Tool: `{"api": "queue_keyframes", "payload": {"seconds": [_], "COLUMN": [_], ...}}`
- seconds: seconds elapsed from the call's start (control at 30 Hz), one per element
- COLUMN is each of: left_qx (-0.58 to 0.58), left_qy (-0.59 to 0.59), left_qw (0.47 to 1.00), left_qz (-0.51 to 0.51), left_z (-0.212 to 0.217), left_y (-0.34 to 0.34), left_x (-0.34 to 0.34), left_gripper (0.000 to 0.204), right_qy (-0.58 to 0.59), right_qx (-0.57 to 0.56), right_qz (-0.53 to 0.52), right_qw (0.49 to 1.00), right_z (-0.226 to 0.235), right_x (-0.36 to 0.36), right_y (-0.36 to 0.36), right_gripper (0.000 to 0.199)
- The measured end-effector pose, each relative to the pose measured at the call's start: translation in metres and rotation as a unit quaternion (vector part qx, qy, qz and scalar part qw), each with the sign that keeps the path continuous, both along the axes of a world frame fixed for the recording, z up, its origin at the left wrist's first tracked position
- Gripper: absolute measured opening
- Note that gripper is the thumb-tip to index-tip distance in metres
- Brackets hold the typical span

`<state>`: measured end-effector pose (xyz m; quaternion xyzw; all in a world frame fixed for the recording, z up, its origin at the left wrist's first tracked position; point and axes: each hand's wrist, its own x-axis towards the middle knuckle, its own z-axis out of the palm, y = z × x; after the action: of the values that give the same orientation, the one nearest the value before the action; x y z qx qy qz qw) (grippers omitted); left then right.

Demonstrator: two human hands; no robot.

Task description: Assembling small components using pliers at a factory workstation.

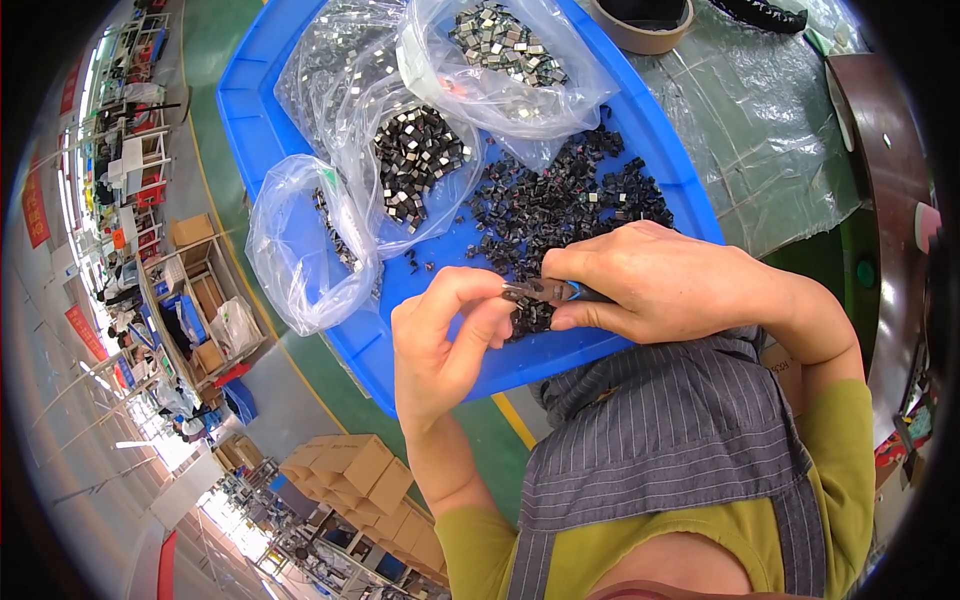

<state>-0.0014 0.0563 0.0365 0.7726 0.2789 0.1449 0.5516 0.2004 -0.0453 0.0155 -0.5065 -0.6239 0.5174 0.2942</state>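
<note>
My right hand point(665, 285) is closed around a small pair of pliers point(574, 291) with blue and black handles. Their jaws point left, toward my left hand point(440, 340). Between the left thumb and index finger I pinch a small dark part point(513, 291), right at the tips of the jaws; its exact kind is too small to make out. Below both hands, a heap of small black plastic pieces point(550, 200) spreads over a blue tray point(690, 190). Some pieces lie partly hidden under my fingers.
Clear plastic bags in the tray hold small black and silver parts point(418, 165) and silver-topped pieces point(505, 45). A roll of tape point(640, 35) sits beyond the tray's edge on green plastic sheeting point(745, 130). Cardboard boxes point(365, 480) are stacked at lower left.
</note>
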Motion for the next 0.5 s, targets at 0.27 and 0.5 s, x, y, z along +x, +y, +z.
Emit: {"api": "queue_keyframes", "payload": {"seconds": [0.27,0.5], "left_qx": [-0.041,0.249], "left_qy": [0.019,-0.021], "left_qw": [0.999,0.967], "left_qz": [0.001,0.055], "left_z": [0.001,-0.012], "left_y": [0.003,-0.013], "left_x": [0.001,0.011], "left_gripper": [0.004,0.015], "right_qy": [-0.019,-0.005], "right_qx": [-0.008,-0.002], "right_qz": [0.000,-0.047], "right_qw": [1.000,0.999], "right_z": [-0.002,0.000], "right_x": [-0.001,0.000], "right_y": [0.000,-0.002], "right_gripper": [0.030,0.033]}}
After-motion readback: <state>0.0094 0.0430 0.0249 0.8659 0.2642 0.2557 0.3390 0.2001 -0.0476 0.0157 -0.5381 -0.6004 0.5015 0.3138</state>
